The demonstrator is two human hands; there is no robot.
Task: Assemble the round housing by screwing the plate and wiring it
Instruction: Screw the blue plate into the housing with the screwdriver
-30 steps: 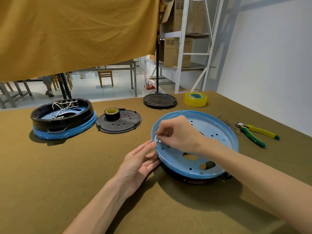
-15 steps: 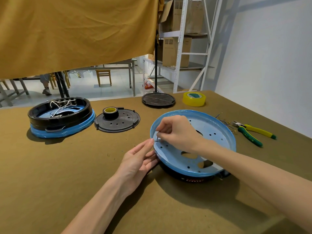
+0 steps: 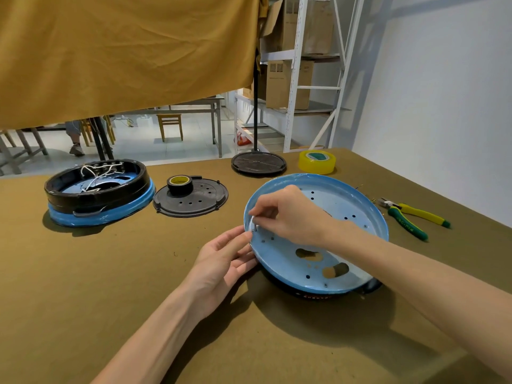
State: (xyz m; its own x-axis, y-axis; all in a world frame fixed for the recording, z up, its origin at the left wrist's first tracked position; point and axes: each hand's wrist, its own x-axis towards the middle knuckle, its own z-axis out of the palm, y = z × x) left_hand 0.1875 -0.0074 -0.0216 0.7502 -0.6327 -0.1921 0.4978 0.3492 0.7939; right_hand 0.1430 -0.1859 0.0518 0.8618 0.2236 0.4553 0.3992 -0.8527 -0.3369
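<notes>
A round blue plate (image 3: 346, 212) with several holes lies tilted on a black housing (image 3: 315, 296) in front of me. My right hand (image 3: 288, 214) reaches across the plate and pinches a small screw (image 3: 254, 227) at its left rim. My left hand (image 3: 221, 259) lies palm up against the plate's left edge, its straight fingers touching the rim just below the screw. A second housing (image 3: 97, 195), black on a blue base with white wires inside, stands at the far left.
A black perforated cover (image 3: 194, 200) with a roll of black tape (image 3: 180, 184) lies between the two housings. A dark round disc (image 3: 259, 163) and yellow tape roll (image 3: 317, 161) sit at the back. Green-yellow pliers (image 3: 412, 216) lie right of the plate.
My right hand has lowered the screw slightly toward the plate's left rim. The left hand keeps its place at the edge.
</notes>
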